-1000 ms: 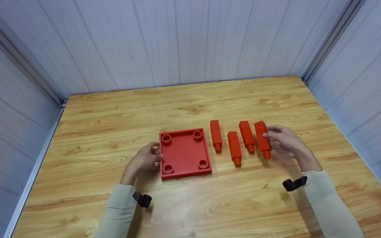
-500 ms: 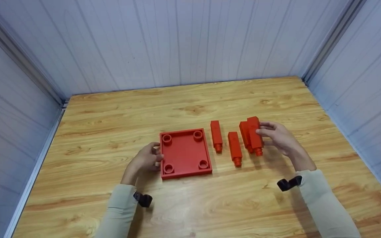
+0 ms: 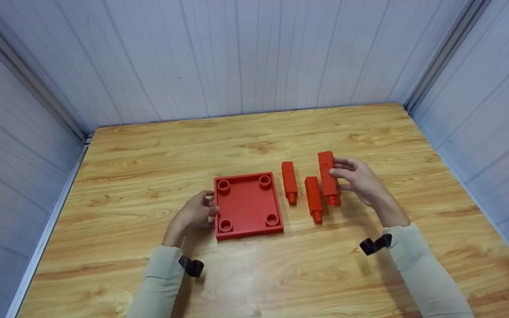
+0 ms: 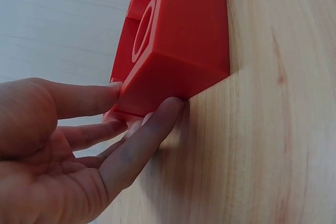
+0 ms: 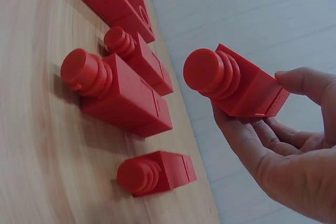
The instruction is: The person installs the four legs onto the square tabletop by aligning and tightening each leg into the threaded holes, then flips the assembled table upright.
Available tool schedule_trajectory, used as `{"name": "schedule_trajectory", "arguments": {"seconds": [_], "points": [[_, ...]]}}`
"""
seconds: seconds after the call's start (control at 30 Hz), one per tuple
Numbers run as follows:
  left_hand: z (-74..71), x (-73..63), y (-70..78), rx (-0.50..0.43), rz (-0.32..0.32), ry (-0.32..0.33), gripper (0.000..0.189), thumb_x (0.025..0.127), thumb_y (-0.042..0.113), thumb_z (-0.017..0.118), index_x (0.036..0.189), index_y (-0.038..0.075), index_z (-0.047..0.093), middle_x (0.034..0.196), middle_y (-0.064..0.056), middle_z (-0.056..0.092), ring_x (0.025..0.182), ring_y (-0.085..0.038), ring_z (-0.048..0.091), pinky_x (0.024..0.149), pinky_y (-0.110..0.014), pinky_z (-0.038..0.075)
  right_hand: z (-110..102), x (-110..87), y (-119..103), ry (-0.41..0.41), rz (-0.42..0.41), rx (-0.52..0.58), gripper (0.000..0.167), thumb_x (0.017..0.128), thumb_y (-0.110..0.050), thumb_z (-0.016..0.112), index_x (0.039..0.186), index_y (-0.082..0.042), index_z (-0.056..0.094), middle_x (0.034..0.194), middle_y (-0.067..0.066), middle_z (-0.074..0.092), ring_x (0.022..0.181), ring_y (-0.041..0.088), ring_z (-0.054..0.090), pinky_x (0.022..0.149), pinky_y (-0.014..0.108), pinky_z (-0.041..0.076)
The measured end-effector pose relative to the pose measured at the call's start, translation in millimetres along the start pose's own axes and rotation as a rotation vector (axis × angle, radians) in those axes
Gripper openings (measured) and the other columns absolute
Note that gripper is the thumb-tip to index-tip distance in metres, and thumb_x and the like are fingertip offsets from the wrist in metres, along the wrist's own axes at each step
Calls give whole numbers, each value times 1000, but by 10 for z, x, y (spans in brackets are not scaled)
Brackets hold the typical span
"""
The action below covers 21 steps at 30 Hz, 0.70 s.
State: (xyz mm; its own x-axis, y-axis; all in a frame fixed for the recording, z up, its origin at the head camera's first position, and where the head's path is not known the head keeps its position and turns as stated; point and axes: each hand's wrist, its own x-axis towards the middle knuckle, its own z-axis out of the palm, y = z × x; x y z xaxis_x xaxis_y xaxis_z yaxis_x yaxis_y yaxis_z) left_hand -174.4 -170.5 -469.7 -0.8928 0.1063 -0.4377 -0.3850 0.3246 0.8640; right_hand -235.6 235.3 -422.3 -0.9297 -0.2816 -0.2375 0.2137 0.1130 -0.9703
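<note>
A red square panel (image 3: pixel 248 205) with a raised rim and a round socket in each corner lies on the table. My left hand (image 3: pixel 196 212) holds its left edge; in the left wrist view the fingers (image 4: pixel 147 145) meet the rim and outer side. My right hand (image 3: pixel 360 179) grips a red square post (image 5: pixel 252 85) with a threaded end, thumb on one side and fingers on the other, lifted off the table. Beneath it another red post (image 5: pixel 157 173) lies on the table, mostly hidden in the head view. Two more, a left post (image 3: pixel 289 183) and a middle post (image 3: pixel 313 199), lie between panel and hand.
The wood-grain table (image 3: pixel 170 154) ends at a pale panelled back wall (image 3: pixel 219 57). Side walls stand at left and right. A small black camera sits on each wrist, the right one (image 3: pixel 375 244) over the table.
My right hand has lifted the rightmost post and carried it left, over the neighbouring post. The left hand and the panel stay in place.
</note>
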Motion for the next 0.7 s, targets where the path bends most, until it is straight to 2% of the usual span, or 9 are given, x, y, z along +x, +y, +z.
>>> {"name": "schedule_trajectory", "arguments": {"seconds": [0.33,0.5,0.7], "points": [[5,17,-13,2,-2,14,50,95,3,51,143,5,36,117,-16,49,80,-18,57,70,-35,55,204,66,-68,5,-32,-10,62,94,-21,61,144,2,32,134,14,40,111,17,53,80,29,54],[5,13,-14,-7,-2,13,49,95,2,51,142,4,37,119,-17,49,81,-19,58,72,-37,56,324,84,-81,13,-44,7,60,93,-20,63,142,1,35,131,13,43,108,16,55,80,29,54],[0,-2,-16,-30,1,4,52,95,2,51,144,4,34,119,-17,48,81,-19,58,71,-37,56,468,114,-92,13,-85,-21,56,92,-21,64,139,-2,40,129,12,46,107,18,56,78,29,54]]}}
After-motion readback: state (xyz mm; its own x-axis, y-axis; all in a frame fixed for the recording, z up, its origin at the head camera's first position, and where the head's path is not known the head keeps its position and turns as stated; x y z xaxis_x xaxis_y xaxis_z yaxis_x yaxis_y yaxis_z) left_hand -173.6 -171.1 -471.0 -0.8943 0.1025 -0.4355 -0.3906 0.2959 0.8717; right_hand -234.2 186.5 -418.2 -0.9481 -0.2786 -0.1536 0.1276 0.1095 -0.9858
